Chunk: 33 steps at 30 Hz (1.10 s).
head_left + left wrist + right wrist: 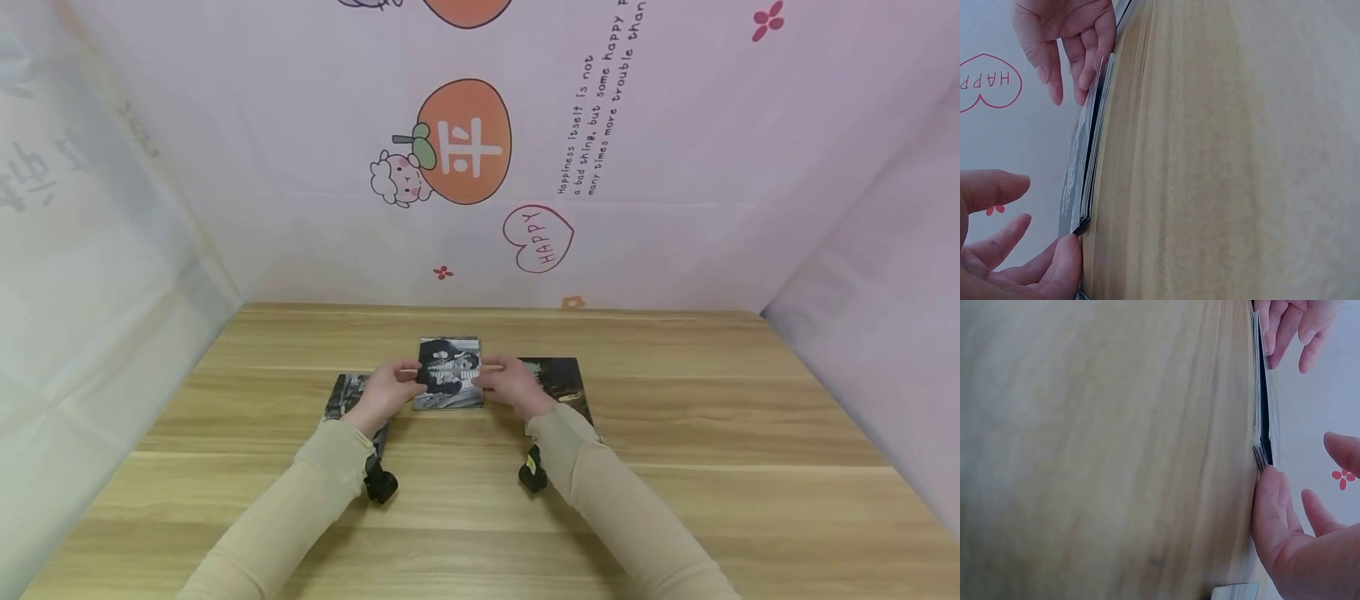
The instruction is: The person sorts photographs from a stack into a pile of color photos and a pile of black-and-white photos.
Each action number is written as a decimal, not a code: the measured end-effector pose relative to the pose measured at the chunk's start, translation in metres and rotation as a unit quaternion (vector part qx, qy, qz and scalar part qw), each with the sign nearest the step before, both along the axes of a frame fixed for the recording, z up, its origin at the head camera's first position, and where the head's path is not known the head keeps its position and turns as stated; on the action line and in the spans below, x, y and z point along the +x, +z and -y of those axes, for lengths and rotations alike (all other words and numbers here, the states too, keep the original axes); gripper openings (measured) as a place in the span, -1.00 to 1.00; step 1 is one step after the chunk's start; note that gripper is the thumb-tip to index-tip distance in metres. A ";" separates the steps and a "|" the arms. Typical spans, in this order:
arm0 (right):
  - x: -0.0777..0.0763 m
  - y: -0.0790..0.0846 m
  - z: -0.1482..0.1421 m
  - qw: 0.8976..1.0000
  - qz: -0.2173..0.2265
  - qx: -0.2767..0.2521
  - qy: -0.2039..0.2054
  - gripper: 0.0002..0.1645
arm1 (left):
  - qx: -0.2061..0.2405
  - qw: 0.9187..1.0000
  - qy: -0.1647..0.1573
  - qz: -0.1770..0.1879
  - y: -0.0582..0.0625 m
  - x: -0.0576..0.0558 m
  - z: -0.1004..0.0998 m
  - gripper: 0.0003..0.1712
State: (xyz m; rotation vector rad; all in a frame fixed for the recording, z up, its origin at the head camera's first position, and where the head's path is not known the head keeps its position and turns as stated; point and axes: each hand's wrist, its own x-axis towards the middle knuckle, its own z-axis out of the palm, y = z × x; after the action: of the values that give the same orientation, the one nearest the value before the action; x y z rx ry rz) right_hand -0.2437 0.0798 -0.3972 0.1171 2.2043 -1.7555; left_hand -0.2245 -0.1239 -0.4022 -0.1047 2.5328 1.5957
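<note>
A small stack of black-and-white photo cards (pixel 448 373) lies on the table between both hands. Seen edge-on in the left wrist view, the stack (pixel 1092 150) has several thin layers and a dark gap under the upper part. My left hand (pixel 382 392) touches its left edge with fairly straight fingertips, the thumb apart from the other fingers. From the opposite side, my right hand (pixel 513 383) touches the right edge in the same way. In the right wrist view, fingers (pixel 1269 500) meet the near end of the stack (pixel 1264 400).
Another grey picture (pixel 345 396) lies partly under the left wrist. A darker picture (pixel 562 383) lies partly behind the right hand. The wood-grain table (pixel 457 533) meets a printed white cloth wall (pixel 660 242) at the back, with cloth sides left and right.
</note>
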 end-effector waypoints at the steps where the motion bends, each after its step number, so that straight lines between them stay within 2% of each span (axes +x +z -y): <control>1: 0.000 0.000 0.000 1.000 0.000 -0.003 0.000 -0.40 | 0.000 1.000 0.001 0.000 0.000 0.000 0.000 -0.48; 14: -0.002 0.001 -0.001 0.999 -0.008 -0.050 -0.020 -0.43 | 0.015 1.000 0.005 -0.006 0.003 0.003 -0.001 -0.44; 23: -0.001 0.002 0.001 0.998 -0.008 -0.028 -0.046 -0.45 | 0.041 0.999 0.014 -0.017 -0.001 0.002 0.000 -0.43; 27: 0.000 0.001 0.001 0.999 -0.009 -0.011 -0.033 -0.39 | 0.057 0.998 0.019 -0.015 -0.003 0.000 0.004 -0.43; 33: 0.003 0.002 0.003 1.000 -0.016 -0.012 0.004 -0.28 | 0.053 0.998 0.020 -0.010 -0.004 0.003 0.012 -0.42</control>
State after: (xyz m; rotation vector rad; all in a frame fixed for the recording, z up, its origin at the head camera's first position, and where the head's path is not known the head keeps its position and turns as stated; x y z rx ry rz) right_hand -0.2404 0.0769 -0.3954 0.0762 2.2011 -1.7915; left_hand -0.2217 -0.1360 -0.4061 -0.1288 2.4705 1.7514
